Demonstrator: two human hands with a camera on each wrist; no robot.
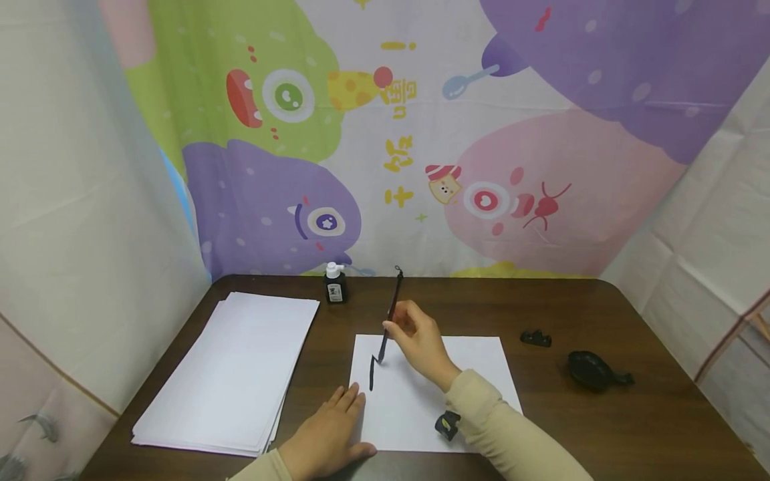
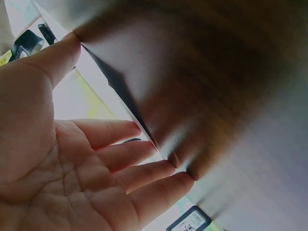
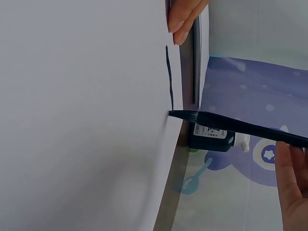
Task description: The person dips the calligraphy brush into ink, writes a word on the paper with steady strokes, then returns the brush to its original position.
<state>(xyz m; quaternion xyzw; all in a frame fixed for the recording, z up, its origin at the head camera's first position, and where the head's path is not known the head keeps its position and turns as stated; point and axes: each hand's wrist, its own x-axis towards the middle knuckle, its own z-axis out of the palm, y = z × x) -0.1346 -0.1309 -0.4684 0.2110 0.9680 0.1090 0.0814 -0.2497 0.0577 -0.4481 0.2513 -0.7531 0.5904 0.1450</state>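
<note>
My right hand (image 1: 421,337) pinches a dark writing brush (image 1: 394,300) by its shaft, held nearly upright with a hanging loop on top. The brush's black tip (image 3: 180,114) is at the sheet of white paper (image 1: 421,401), at the end of a thin black ink stroke (image 1: 371,374) near the paper's left edge. My left hand (image 1: 327,431) rests flat at the lower left edge of that sheet, fingertips and thumb on it. In the left wrist view the left hand's palm (image 2: 72,178) shows with fingers extended.
A stack of white paper (image 1: 234,367) lies on the left of the brown table (image 1: 481,307). An ink bottle (image 1: 335,284) with a white cap stands at the back. Right of the sheet are a small black brush rest (image 1: 535,338) and a black leaf-shaped dish (image 1: 592,371). A wrist camera (image 1: 447,425) sits by the right sleeve.
</note>
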